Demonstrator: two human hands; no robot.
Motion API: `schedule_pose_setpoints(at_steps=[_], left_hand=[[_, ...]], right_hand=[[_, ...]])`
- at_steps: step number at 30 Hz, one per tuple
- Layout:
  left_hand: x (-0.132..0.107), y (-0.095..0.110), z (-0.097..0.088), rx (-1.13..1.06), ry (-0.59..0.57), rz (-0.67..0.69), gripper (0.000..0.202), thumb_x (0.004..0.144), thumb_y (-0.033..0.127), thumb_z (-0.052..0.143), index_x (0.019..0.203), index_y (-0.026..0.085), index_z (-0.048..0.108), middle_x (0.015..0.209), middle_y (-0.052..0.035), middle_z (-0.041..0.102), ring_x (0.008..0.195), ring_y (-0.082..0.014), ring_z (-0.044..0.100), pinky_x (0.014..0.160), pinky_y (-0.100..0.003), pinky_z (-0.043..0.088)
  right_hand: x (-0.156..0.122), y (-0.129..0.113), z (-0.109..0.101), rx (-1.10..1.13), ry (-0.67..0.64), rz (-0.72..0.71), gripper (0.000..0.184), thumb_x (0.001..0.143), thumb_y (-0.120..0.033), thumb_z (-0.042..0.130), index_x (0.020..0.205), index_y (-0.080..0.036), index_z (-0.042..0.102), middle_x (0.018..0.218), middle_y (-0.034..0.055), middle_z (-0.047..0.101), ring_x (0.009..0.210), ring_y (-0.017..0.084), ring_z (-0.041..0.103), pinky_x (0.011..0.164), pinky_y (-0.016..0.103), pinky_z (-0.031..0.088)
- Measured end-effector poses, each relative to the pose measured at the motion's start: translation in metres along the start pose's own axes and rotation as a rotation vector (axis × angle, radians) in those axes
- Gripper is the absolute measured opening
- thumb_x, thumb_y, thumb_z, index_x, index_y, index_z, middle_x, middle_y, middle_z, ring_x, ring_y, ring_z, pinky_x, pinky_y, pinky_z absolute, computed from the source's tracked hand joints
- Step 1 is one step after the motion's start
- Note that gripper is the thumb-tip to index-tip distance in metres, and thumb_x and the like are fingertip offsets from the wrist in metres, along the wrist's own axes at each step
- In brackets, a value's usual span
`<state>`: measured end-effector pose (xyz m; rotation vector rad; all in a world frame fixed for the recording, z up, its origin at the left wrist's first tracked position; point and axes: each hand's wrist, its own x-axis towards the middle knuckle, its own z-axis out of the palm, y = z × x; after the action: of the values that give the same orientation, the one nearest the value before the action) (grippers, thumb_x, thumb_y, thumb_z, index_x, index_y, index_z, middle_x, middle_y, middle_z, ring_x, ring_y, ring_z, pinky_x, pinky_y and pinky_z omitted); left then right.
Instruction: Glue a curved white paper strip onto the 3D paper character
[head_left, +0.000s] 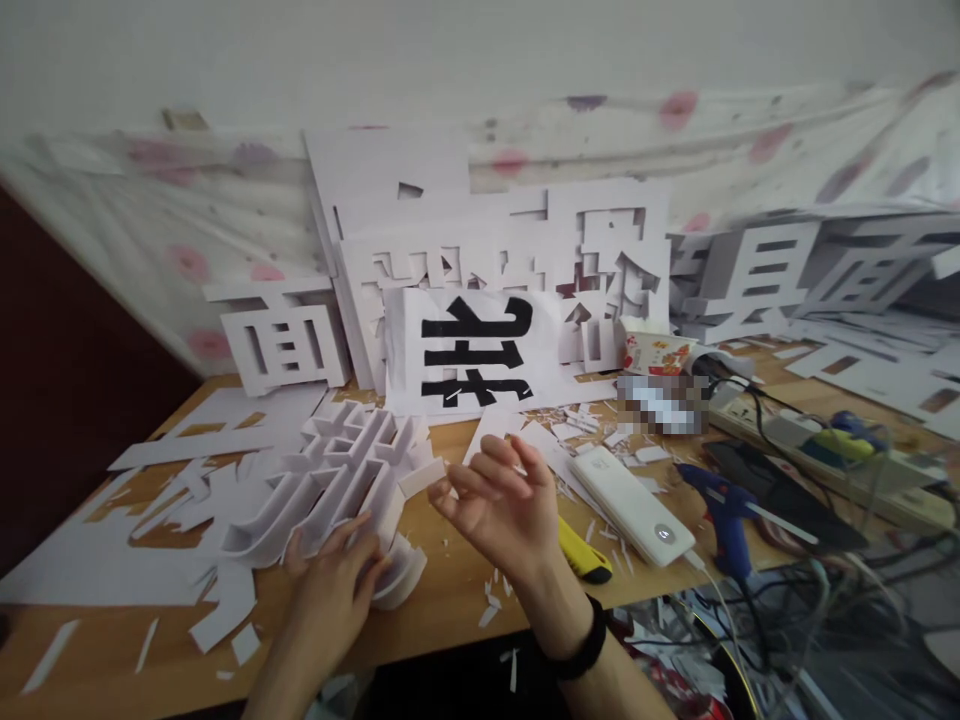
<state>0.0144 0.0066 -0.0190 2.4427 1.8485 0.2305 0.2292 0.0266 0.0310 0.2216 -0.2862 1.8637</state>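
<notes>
A white three-dimensional character built of thin board walls [330, 470] lies on the wooden table, its hollow channels facing up. My left hand [334, 575] grips its near edge, fingers bent over the walls. Beside its right side, my right hand [499, 505] is raised with curled fingers, thumb and fingertip close together. Near those fingertips is a short white strip [422, 478]; whether they pinch it, I cannot tell. Behind stands a paper sheet [551, 350] printed with a black character [476, 350] turned sideways. A yellow cutter knife [583, 552] lies partly hidden behind my right wrist.
A white power bank [634, 505] with a cable, a blue glue gun [720, 510], a power strip [825, 455] and a paper cup [654, 352] are at right. Cut boards [510, 225] and finished characters [285, 340] stand behind. Scraps [199, 490] cover the left side.
</notes>
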Motion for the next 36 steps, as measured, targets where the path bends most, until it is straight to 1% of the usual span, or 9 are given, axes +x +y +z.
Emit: schedule_pose_setpoints(at_steps=[5,9,11,15,18,23,28,32,36], left_hand=[[0.0,0.001,-0.002,-0.035,0.001,0.013,0.024,0.095,0.021,0.047,0.086,0.025,0.068,0.134,-0.0086,0.068,0.118,-0.0302,0.065,0.112,-0.074,0.02],[0.002,0.0,0.001,-0.042,-0.003,-0.01,0.021,0.094,0.021,0.05,0.086,0.026,0.069,0.135,-0.0084,0.067,0.121,-0.0302,0.063,0.114,-0.074,0.017],[0.003,0.002,0.0,-0.063,-0.03,-0.028,0.021,0.093,0.02,0.05,0.085,0.026,0.069,0.135,-0.0083,0.067,0.125,-0.0301,0.061,0.115,-0.075,0.014],[0.003,0.005,-0.005,-0.155,-0.065,-0.018,0.024,0.095,0.02,0.046,0.084,0.025,0.068,0.131,-0.009,0.069,0.134,-0.0294,0.055,0.116,-0.077,0.007],[0.004,0.003,-0.005,-0.18,-0.086,-0.025,0.024,0.094,0.02,0.047,0.085,0.025,0.068,0.131,-0.0091,0.07,0.135,-0.0304,0.055,0.115,-0.079,0.006],[0.004,-0.002,0.002,-0.197,-0.073,-0.023,0.023,0.094,0.022,0.048,0.085,0.026,0.069,0.132,-0.0094,0.068,0.135,-0.0316,0.054,0.114,-0.08,0.008],[0.002,-0.001,0.002,-0.212,-0.088,-0.043,0.024,0.095,0.023,0.047,0.085,0.026,0.069,0.133,-0.0083,0.068,0.136,-0.0296,0.053,0.116,-0.077,0.006],[0.002,0.002,0.0,-0.207,-0.118,-0.044,0.024,0.095,0.023,0.045,0.086,0.026,0.067,0.131,-0.0084,0.07,0.136,-0.03,0.053,0.114,-0.079,0.004],[0.003,0.003,0.001,-0.193,-0.081,-0.061,0.024,0.094,0.021,0.046,0.083,0.026,0.067,0.128,-0.0076,0.071,0.134,-0.0293,0.055,0.115,-0.078,0.006]], right_hand=[[0.025,-0.002,-0.016,-0.894,0.067,0.027,0.022,0.076,-0.038,0.081,0.086,-0.021,0.069,0.09,-0.0008,0.067,0.086,0.015,0.06,0.084,0.032,0.045],[0.055,-0.001,-0.045,-1.782,0.062,-0.182,0.019,0.083,-0.028,0.074,0.099,-0.023,0.066,0.104,0.0021,0.069,0.103,0.02,0.059,0.095,0.037,0.042],[0.068,0.0,-0.062,-2.018,0.064,-0.267,0.016,0.086,-0.022,0.07,0.101,-0.022,0.065,0.107,0.0037,0.07,0.105,0.021,0.058,0.099,0.04,0.04],[0.082,0.007,-0.092,-2.128,0.065,-0.292,0.006,0.09,-0.023,0.068,0.096,-0.021,0.068,0.103,0.0052,0.071,0.108,0.026,0.054,0.099,0.046,0.033],[0.078,0.016,-0.103,-2.181,0.025,-0.32,0.005,0.091,-0.026,0.069,0.089,-0.021,0.069,0.096,0.0039,0.073,0.105,0.027,0.054,0.097,0.047,0.03],[0.063,0.02,-0.107,-2.265,-0.07,-0.364,0.009,0.09,-0.031,0.068,0.092,-0.023,0.069,0.099,0.0032,0.072,0.108,0.027,0.052,0.102,0.049,0.024],[0.057,0.016,-0.112,-2.359,-0.126,-0.332,0.042,0.078,-0.045,0.078,0.112,-0.023,0.067,0.121,0.0079,0.063,0.119,0.032,0.044,0.104,0.051,0.024],[0.057,0.015,-0.113,-2.365,-0.124,-0.288,0.042,0.078,-0.044,0.077,0.113,-0.023,0.067,0.122,0.0082,0.061,0.115,0.032,0.045,0.104,0.053,0.024],[0.057,0.016,-0.109,-2.377,-0.118,-0.267,0.033,0.079,-0.042,0.075,0.105,-0.023,0.069,0.117,0.0079,0.061,0.108,0.03,0.047,0.103,0.054,0.024]])
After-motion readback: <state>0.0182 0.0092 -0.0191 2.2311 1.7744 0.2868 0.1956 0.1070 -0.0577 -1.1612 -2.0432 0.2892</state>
